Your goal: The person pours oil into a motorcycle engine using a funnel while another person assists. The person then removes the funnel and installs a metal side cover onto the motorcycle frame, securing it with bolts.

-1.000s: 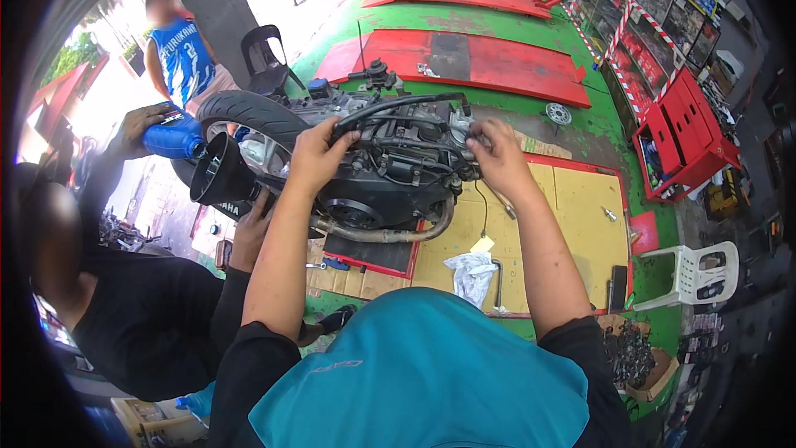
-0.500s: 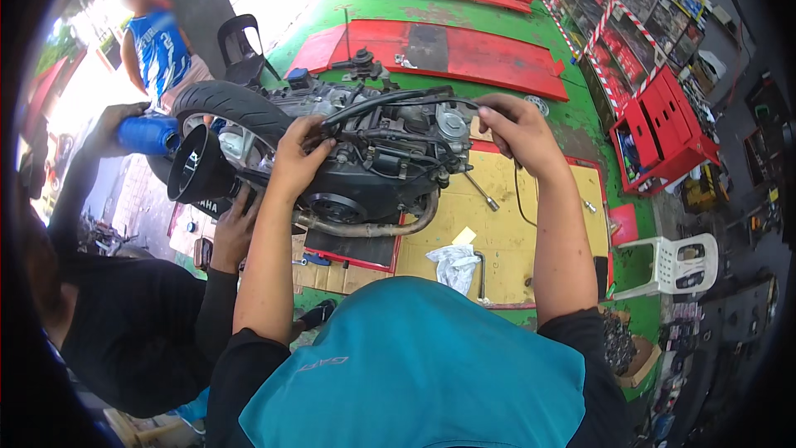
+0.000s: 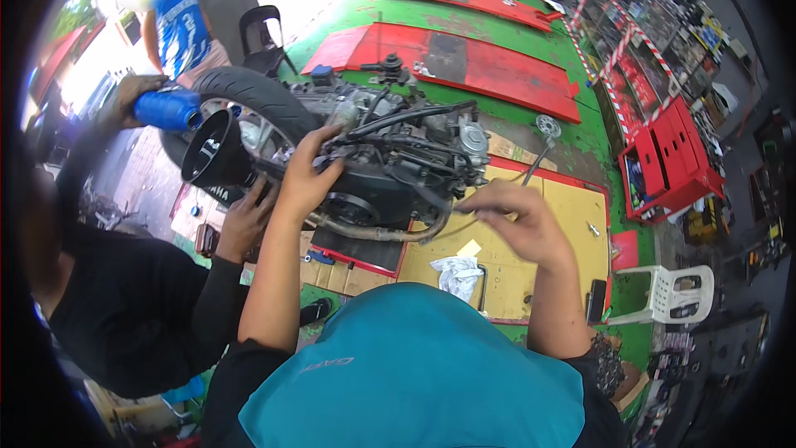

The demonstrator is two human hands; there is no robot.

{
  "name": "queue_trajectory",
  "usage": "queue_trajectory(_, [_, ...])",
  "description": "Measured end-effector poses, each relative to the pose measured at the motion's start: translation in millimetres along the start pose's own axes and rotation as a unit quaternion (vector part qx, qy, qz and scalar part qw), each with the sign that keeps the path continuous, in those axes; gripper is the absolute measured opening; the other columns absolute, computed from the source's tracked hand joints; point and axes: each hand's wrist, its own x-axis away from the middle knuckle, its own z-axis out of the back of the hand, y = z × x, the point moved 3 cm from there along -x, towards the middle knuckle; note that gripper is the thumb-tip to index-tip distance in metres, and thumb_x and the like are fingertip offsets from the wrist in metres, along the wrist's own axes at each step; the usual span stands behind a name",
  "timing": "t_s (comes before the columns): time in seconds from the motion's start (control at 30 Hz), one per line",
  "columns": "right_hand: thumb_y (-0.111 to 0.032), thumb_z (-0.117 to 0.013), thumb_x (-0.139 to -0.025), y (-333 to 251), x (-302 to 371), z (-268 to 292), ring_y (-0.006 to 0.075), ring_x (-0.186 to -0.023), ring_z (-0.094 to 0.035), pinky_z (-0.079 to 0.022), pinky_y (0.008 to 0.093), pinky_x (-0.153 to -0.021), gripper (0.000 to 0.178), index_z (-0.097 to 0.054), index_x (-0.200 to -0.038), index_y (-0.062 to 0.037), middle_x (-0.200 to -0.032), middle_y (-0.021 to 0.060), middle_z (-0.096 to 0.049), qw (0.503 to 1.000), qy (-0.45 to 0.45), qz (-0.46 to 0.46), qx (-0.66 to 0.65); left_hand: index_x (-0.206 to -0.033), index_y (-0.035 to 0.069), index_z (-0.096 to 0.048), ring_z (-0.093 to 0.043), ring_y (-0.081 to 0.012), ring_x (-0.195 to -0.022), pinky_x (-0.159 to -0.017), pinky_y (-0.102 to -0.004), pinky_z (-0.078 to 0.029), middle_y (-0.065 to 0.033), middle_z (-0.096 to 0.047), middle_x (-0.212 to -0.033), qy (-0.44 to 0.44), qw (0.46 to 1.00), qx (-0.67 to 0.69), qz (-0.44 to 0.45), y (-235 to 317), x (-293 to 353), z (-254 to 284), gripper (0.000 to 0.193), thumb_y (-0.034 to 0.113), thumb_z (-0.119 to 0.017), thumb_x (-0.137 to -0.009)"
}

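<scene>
A motorcycle engine unit (image 3: 390,191) with its rear wheel (image 3: 249,99) lies before me. My left hand (image 3: 311,174) rests at its near-left top, thumb and fingers apart beside the black hoses (image 3: 406,119). To the right of the curved exhaust pipe (image 3: 373,235), my right hand (image 3: 522,222) is smeared by motion. Its fingers are pinched around a thin black cable (image 3: 438,199), which runs back toward the engine. At my left, a co-worker's gloved-looking dark hand (image 3: 133,99) tilts a blue bottle (image 3: 168,109) over a black funnel (image 3: 217,149); the other hand (image 3: 245,220) steadies the funnel's lower end.
Yellow board (image 3: 539,274) on a red-edged platform bears a crumpled white rag (image 3: 456,275) and tools. Red ramps (image 3: 489,75) lie beyond. A red tool cabinet (image 3: 667,158) and a white plastic chair (image 3: 667,294) stand right. Another person (image 3: 181,29) stands far left.
My right hand has swung down and toward me, bringing the cable from above the engine to near the exhaust pipe. The left hand's fingers have spread off the hose. My view has shifted slightly.
</scene>
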Motion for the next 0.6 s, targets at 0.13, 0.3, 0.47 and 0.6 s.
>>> queue_trajectory(0.13, [0.009,-0.069,-0.076,-5.5,21.2,-27.9,0.0298,-0.098,-0.063,-0.05,0.0415,-0.089,0.044,-0.08,-0.113,-0.0115,-0.104,0.008,-0.073,0.99,-0.008,0.07,0.122,-0.135,0.003,-0.063,-0.056,-0.0297,-0.137,-0.114,-0.039,-0.044,-0.0148,-0.061,-0.142,0.004,1.0,0.0,-0.002,7.4,32.5,2.9,0.051,-0.008,-0.061,-0.085])
queue_trajectory(0.3, [0.009,-0.066,-0.069,5.0,34.1,-45.4,0.0296,-0.099,-0.06,-0.05,0.0419,-0.089,0.049,-0.08,-0.111,-0.0115,-0.104,0.0055,-0.071,0.987,0.011,0.082,0.135,-0.141,-0.002,-0.059,-0.056,-0.0272,-0.136,-0.116,-0.0385,-0.04,-0.0138,-0.061,-0.143,0.014,0.997,0.049,0.06,2.9,66.5,1.4,0.046,0.003,-0.065,-0.095])
queue_trajectory(0.47, [0.007,-0.066,-0.069,11.5,45.9,-45.9,0.0294,-0.096,-0.059,-0.049,0.0416,-0.088,0.048,-0.079,-0.111,-0.0112,-0.103,0.0042,-0.072,0.986,0.029,0.079,0.146,-0.146,-0.001,-0.055,-0.059,-0.025,-0.13,-0.112,-0.0378,-0.045,-0.0138,-0.06,-0.144,-0.001,0.982,0.17,0.087,23.3,73.5,-8.6,0.048,0.019,-0.065,-0.103])
queue_trajectory(0.6, [0.005,-0.067,-0.074,11.7,58.6,-44.1,0.0301,-0.099,-0.059,-0.049,0.0424,-0.088,0.044,-0.078,-0.113,-0.0107,-0.104,0.0065,-0.07,0.985,0.053,0.064,0.15,-0.141,0.0,-0.061,-0.067,-0.0229,-0.117,-0.102,-0.0352,-0.051,-0.013,-0.067,-0.135,-0.049,0.996,0.056,0.047,32.0,77.8,-15.0,0.045,0.009,-0.07,-0.097])
